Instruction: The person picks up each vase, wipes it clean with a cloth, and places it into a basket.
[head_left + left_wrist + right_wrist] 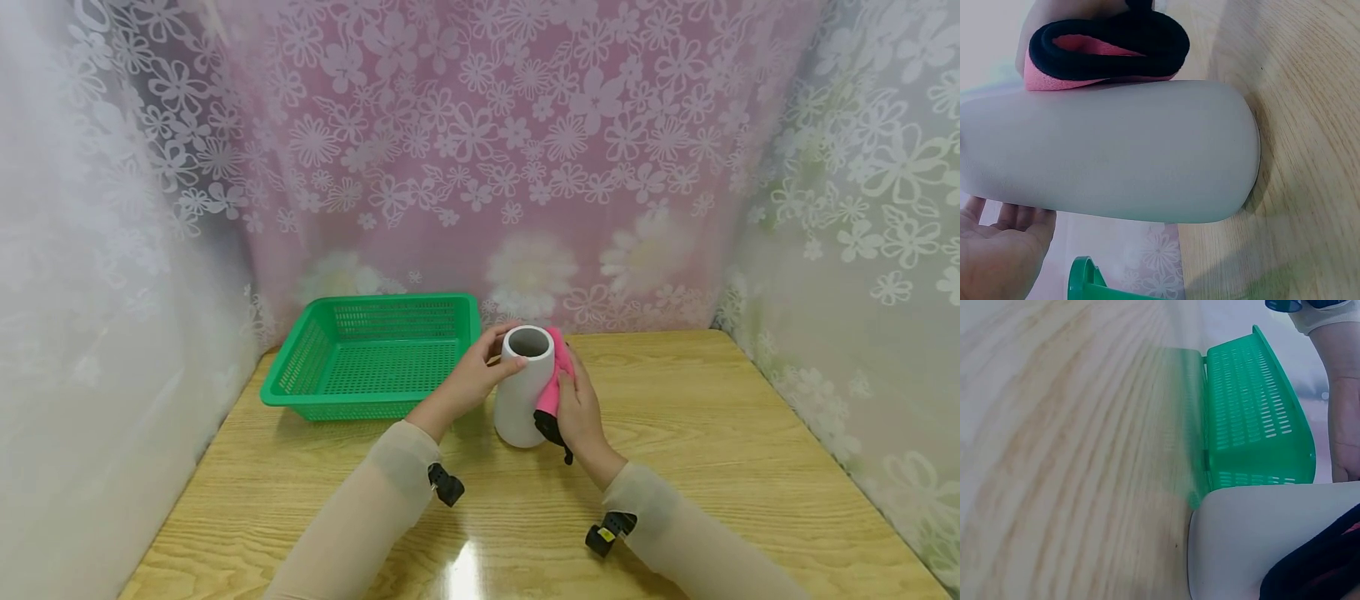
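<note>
A tall white vase [519, 404] with a round open mouth stands upright on the wooden table, near the middle of the head view. My left hand [471, 377] grips its upper part from the left, thumb across the front just under the rim and fingers round the back. On the other side, my right hand [581, 412] holds a folded pink cloth [551, 393] with a black edge against the vase wall. In the left wrist view the cloth's rolled black edge [1169, 47] lies along the vase's side. My right fingers are partly hidden by the cloth.
A green plastic basket [375, 401] with slotted walls sits at the left, close to my left hand, and nothing shows inside it. Flowered curtains [480, 167] hang behind the table [750, 467] and along both sides.
</note>
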`<state>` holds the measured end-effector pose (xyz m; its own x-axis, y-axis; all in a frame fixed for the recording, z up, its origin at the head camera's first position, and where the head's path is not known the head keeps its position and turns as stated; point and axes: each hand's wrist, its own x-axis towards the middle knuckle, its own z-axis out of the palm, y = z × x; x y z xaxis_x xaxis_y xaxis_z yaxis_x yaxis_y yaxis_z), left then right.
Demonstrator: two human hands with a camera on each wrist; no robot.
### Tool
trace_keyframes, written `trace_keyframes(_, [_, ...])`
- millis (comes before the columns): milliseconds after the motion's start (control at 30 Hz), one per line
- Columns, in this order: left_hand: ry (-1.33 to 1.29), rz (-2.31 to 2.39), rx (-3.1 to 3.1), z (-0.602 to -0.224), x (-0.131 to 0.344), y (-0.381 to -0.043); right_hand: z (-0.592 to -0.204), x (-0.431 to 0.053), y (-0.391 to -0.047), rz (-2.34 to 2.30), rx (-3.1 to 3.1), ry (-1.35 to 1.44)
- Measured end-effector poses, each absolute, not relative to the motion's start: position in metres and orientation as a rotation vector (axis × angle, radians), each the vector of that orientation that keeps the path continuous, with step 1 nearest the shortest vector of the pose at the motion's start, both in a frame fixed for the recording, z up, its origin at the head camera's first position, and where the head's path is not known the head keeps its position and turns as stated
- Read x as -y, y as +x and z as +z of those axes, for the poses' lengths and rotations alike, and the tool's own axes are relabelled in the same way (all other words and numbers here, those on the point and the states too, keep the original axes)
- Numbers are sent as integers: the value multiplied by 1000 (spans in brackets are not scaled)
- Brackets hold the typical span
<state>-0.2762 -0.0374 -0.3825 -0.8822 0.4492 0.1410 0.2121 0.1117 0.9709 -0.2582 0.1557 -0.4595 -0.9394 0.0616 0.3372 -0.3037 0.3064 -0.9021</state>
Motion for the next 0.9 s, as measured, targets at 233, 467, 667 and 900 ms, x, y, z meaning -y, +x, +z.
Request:
trace_keyframes(233, [690, 1880, -2200, -401, 36, -291, -462, -155, -258, 1721, 2295, 165])
trace_keyframes(467, [702, 1895, -2212, -402, 36, -290, -469, -155, -261, 1788, 2313, 111])
trace_keyframes(667, [710, 1893, -2218, -403, 36, -290, -475, -155, -262, 1834, 2322, -20])
trace_keyframes(900, [721, 1886, -2215, -402, 37, -289, -485, -157, -264, 1852, 2356, -78])
